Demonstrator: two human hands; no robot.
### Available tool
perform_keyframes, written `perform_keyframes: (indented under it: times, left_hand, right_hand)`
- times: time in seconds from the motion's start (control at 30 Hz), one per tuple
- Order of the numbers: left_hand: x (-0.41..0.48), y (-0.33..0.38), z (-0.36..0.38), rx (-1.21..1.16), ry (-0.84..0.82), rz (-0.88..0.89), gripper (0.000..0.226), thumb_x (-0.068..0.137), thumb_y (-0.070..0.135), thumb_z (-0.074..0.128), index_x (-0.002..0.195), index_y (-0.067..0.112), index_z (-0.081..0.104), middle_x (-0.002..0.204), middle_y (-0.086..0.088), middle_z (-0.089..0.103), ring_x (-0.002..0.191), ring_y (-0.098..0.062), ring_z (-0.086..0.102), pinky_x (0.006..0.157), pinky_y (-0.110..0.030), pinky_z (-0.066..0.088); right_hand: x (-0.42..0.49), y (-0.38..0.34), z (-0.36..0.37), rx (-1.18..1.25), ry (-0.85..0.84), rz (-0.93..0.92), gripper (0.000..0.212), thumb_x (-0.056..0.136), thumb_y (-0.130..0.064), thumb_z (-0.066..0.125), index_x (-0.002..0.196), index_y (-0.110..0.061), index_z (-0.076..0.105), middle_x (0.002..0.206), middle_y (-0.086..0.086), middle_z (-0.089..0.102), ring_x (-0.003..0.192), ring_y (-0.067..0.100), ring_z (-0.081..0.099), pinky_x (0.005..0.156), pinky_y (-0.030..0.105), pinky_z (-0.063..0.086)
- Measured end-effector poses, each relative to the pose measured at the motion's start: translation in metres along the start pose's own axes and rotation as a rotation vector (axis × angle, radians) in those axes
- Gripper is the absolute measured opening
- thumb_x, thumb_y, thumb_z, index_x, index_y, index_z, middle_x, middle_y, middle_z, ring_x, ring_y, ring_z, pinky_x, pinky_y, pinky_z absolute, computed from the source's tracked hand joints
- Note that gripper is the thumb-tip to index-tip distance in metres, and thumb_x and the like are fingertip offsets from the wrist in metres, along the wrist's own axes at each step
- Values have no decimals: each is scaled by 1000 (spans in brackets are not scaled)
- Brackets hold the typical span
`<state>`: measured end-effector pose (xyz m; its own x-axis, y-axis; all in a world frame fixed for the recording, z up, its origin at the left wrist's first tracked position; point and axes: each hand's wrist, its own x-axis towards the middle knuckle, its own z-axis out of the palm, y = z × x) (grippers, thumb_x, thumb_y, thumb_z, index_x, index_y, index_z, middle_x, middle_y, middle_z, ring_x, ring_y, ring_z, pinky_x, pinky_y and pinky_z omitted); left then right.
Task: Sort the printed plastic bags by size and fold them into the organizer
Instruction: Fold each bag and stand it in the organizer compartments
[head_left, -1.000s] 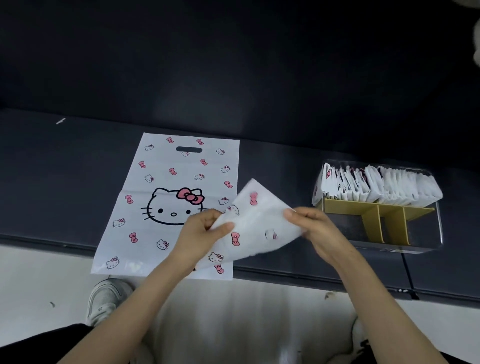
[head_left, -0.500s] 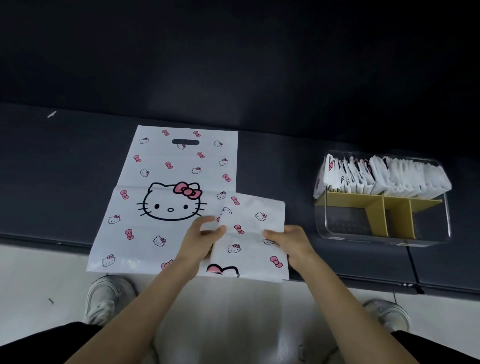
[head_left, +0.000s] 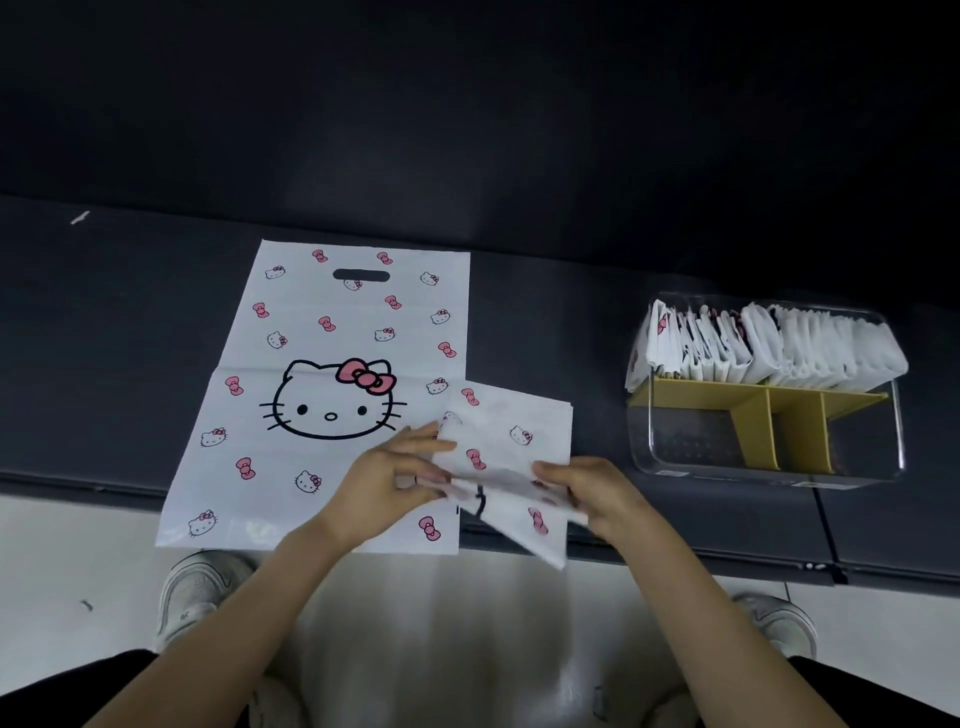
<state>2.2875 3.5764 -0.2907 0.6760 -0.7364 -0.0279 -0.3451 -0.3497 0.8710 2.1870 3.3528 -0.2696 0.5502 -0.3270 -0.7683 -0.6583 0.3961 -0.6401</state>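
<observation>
Far left: dark bench top (head_left: 104, 338), pale floor (head_left: 441, 623) below its near edge, one light sneaker (head_left: 195, 597) on the floor under the left forearm. Large bag (head_left: 332, 332) lies flat and unfolded on the bench, white with pink bows and a big cat face print, handle cut-out (head_left: 361, 275) at the far end, near edge hanging just over the bench lip. Left hand (head_left: 387, 475) sits over the large bag's lower right corner, thumb and fingers pinching the left edge of the small bag (head_left: 506, 431). Small bag has the same print, overlaps the large bag's right edge and is partly folded: far half lies flat on the bench, near half is lifted, with one corner pointing down past the bench edge. The fold line is blurred, so the exact layer count is unclear. Right hand (head_left: 597, 493) grips the small bag's right side, fingers curled round the folded edge. Both hands are closed on that bag, nothing else held. Further right and well apart from the hands: clear organizer (head_left: 769, 467) with a yellow divider (head_left: 763, 415). The back row is packed with folded bags (head_left: 769, 348) standing upright, the front compartments show only the divider. Black cable (head_left: 826, 530) runs down from the organizer's near side over the bench edge. Second sneaker (head_left: 779, 623) on the floor at right.
</observation>
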Motion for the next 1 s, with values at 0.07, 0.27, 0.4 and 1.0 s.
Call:
perform_keyframes:
  times: [0.07, 0.27, 0.4, 1.0]
  left_hand:
    - [3, 3, 0, -8, -39, -203, 9, 75, 56, 67, 66, 54, 66, 105, 22, 68, 112, 0, 56, 96, -12, 36]
    - [14, -3, 17, 164, 155, -310, 52, 90, 36, 60, 53, 10, 36, 42, 6, 29, 48, -13, 35, 50, -16, 26]
    - [18, -2, 22, 215, 168, -320, 51, 93, 47, 51, 58, 14, 34, 41, 6, 30, 44, -11, 36, 53, -19, 29]
    - [36, 3, 44, 345, 438, -523, 29, 94, 41, 52, 79, 18, 61, 68, 10, 61, 67, -17, 58, 57, -24, 39]
  right_hand:
    - [-7, 3, -8, -287, 174, -318, 11, 90, -23, 63, 95, -13, 65, 81, -2, 67, 73, 15, 63, 59, 20, 49]
    - [-23, 5, -7, -204, -202, -504, 31, 92, -30, 56, 123, -23, 58, 115, -17, 66, 108, -8, 58, 86, 8, 45]
    - [-3, 8, -2, -197, -83, -456, 39, 82, -21, 73, 118, -19, 58, 108, -6, 70, 98, 10, 66, 77, 20, 52]
    - [21, 2, 9, -487, 427, -494, 44, 95, -13, 50, 58, -12, 26, 53, -1, 29, 50, 11, 24, 46, 23, 23]
